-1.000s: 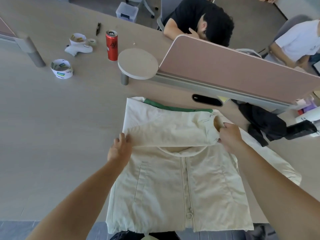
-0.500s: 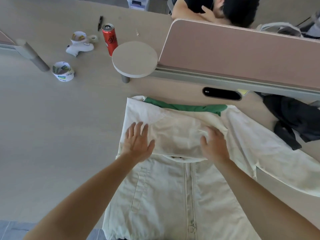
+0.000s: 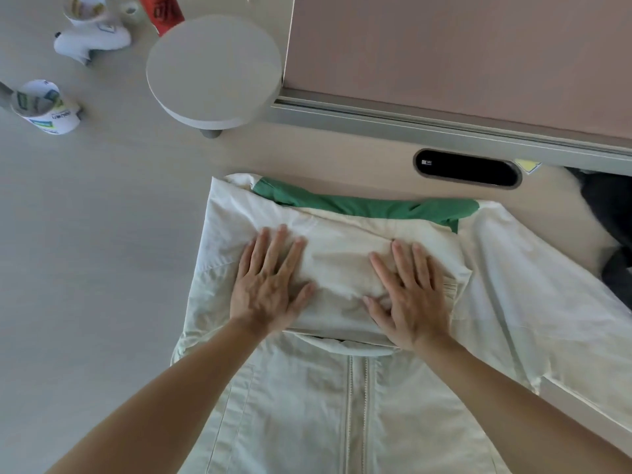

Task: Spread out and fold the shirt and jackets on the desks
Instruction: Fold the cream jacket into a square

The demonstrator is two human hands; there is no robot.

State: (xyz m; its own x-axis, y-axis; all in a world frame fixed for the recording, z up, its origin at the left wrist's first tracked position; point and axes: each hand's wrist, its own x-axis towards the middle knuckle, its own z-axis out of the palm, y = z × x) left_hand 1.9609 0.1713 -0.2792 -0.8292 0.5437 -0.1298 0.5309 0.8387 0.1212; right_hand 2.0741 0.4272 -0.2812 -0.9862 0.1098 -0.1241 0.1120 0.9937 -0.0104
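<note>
A cream zip-front jacket lies flat on the desk, its zip running toward me. One sleeve is folded across the chest just above the collar. My left hand presses flat on the left part of that folded sleeve, fingers spread. On the sleeve's cuff end my right hand also lies flat. A green garment peeks out from under the jacket's far edge. The jacket's other sleeve trails off to the right. A dark garment lies at the right edge.
A pink divider panel with a grey rail runs along the far side. A round grey shelf stands at its left end. Two white tape rolls and a red can sit at the far left. A black oval cable slot lies beyond the jacket.
Both hands let go of the sleeve they were laying across the chest and now lie flat on it, pressing it down. The camera has leaned in closer to the desk.
</note>
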